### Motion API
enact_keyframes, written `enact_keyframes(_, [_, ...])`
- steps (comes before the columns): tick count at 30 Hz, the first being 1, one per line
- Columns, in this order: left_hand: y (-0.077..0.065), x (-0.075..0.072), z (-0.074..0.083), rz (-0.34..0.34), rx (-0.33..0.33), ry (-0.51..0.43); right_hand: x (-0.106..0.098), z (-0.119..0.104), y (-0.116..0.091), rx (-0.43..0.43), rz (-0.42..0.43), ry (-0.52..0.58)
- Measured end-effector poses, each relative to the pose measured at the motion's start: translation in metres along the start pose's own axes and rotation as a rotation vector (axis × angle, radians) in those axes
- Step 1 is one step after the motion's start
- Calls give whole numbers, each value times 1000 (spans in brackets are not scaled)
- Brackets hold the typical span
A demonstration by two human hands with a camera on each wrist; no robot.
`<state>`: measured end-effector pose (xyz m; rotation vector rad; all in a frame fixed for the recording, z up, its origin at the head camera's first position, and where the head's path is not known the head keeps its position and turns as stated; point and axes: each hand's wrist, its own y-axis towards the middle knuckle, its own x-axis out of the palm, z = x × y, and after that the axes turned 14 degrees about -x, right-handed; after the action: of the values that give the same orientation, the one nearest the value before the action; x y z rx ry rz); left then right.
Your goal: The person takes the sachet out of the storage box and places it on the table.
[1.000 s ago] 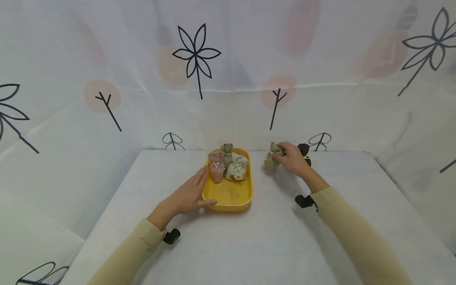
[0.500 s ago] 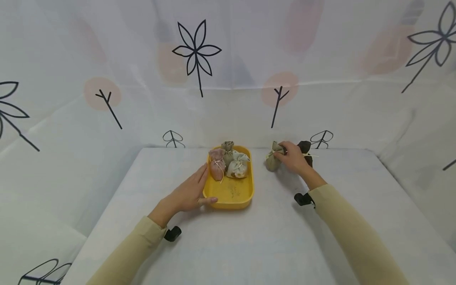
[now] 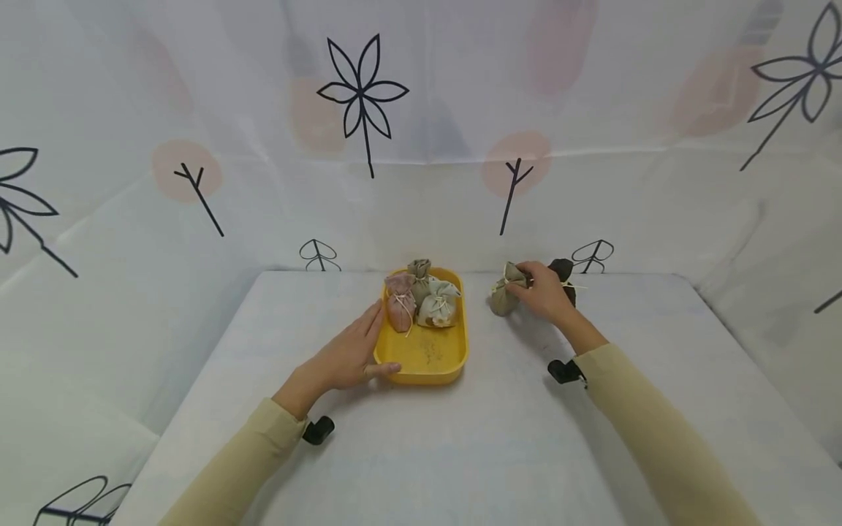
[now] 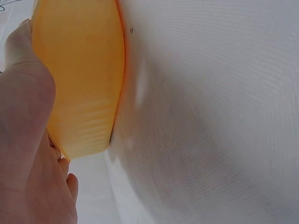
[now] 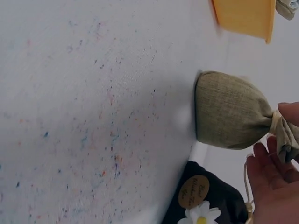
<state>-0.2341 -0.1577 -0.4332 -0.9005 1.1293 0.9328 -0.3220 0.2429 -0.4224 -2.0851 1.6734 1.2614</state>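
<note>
My left hand (image 3: 345,356) rests along the left side of a yellow tray (image 3: 429,359), fingers straight and thumb over the near rim; the left wrist view shows the palm beside the tray's wall (image 4: 86,70). In the tray's far half stand a pink pouch (image 3: 400,303), an olive pouch (image 3: 419,276) and a whitish pouch (image 3: 438,305). Right of the tray, my right hand (image 3: 542,292) pinches the tied neck of an olive-green drawstring pouch (image 5: 231,109). Its base appears to touch the table in the right wrist view.
A black pouch (image 5: 205,198) with a white flower and a round label stands just right of the held pouch, partly hidden by the hand in the head view. A white cloth covers the table (image 3: 421,453). A patterned sheet (image 3: 421,204) hangs behind it.
Both hands have stayed nearly still, the left at the tray and the right at the olive-green pouch's neck. The head view has shifted slightly.
</note>
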Motion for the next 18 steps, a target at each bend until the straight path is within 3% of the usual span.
enact_keyframes(18, [1, 4, 0, 3, -1, -6, -19, -14, -12, -132, 88, -15])
